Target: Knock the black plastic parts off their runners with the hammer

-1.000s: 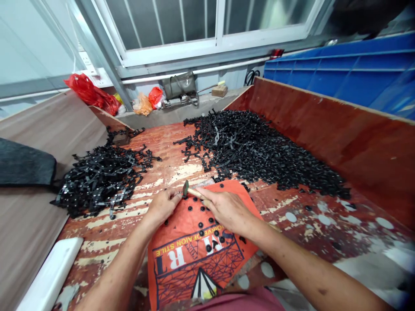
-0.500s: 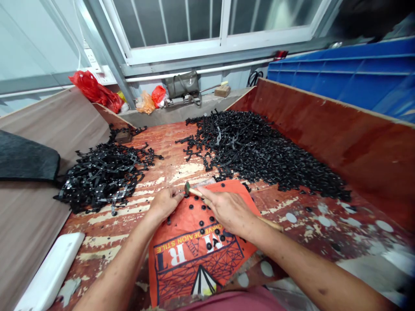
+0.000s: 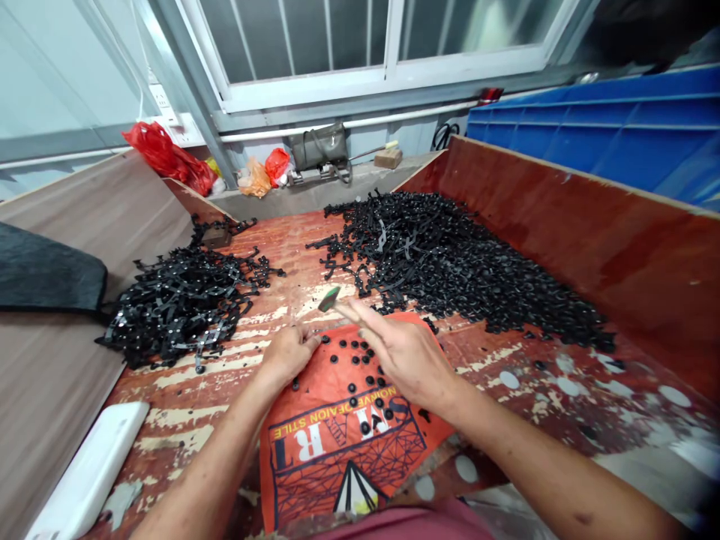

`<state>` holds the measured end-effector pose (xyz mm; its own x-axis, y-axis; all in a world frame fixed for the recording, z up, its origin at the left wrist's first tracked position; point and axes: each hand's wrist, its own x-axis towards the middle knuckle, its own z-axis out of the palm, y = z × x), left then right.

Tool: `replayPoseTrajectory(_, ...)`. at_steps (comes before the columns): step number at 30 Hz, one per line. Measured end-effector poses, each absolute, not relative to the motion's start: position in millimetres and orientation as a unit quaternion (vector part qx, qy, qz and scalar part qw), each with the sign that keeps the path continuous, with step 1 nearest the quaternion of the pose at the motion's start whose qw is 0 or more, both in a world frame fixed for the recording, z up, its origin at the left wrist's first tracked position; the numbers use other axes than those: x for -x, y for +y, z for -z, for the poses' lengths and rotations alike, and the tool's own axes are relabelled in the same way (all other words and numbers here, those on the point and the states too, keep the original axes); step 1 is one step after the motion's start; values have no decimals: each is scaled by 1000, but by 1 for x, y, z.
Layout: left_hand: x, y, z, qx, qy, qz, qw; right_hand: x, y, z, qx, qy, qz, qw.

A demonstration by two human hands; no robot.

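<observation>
Orange sack (image 3: 337, 427) is my landmark: above its far edge my right hand (image 3: 408, 356) grips a small hammer (image 3: 331, 300) raised, while my left hand (image 3: 289, 352) pinches a black part at that edge, fingers closed

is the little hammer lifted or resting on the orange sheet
Lifted: the hammer, gripped by the right hand, has its head in the air above the orange sheet.
</observation>
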<state>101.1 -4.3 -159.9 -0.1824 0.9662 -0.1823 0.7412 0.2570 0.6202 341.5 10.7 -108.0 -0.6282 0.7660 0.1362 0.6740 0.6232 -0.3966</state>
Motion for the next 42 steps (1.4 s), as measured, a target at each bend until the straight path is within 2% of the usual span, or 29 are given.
replayPoseTrajectory(4, -101, -5, 160, -572, 743, -204, 282, -341, 11, 111, 401, -901, -138, 89)
replayPoseTrajectory(8, -100, -3, 161, -560, 737, -230, 299, -338, 9, 114, 412, -891, -130, 137)
replayPoseTrajectory(12, -101, -5, 159, -540, 716, -279, 343, -337, 12, 116, 404, -900, -133, 91)
replayPoseTrajectory(15, -105, -12, 146, -497, 692, -351, 388, -341, 15, 113, 418, -875, -179, 167)
replayPoseTrajectory(19, -126, -23, 118, -307, 585, -551, 510, -343, 10, 103, 410, -808, -312, 286)
replayPoseTrajectory(21, -143, -28, 108, -252, 522, -599, 552, -338, 2, 101, 389, -791, -372, 291)
replayPoseTrajectory(24, -164, -35, 102, -219, 466, -625, 587, -330, -5, 104, 376, -788, -398, 281)
replayPoseTrajectory(27, -162, -49, 101, -237, 473, -579, 620, -330, -2, 111, 387, -760, -431, 295)
replayPoseTrajectory(29, -149, -61, 99, -293, 544, -474, 628, -334, 3, 112, 386, -731, -475, 301)
replayPoseTrajectory(30, -141, -67, 97, -335, 598, -413, 600, -335, 5, 111, 383, -719, -496, 300)
replayPoseTrajectory(31, -133, -72, 94, -384, 657, -365, 537, -337, 5, 110, 380, -709, -514, 296)
replayPoseTrajectory(33, -123, -81, 89, -482, 742, -321, 339, -336, 2, 105, 373, -690, -548, 289)
replayPoseTrajectory(35, -124, -86, 86, -554, 738, -327, 203, -331, -4, 101, 368, -674, -574, 284)
replayPoseTrajectory(36, -128, -86, 86, -584, 710, -336, 205, -328, -8, 100, 364, -668, -584, 283)
replayPoseTrajectory(37, -133, -86, 86, -604, 673, -345, 251, -324, -11, 100, 358, -666, -592, 280)
replayPoseTrajectory(40, -146, -81, 89, -575, 578, -372, 444, -317, -15, 101, 347, -667, -604, 264)
replayPoseTrajectory(42, -143, -76, 93, -526, 575, -400, 482, -319, -12, 103, 351, -677, -591, 262)
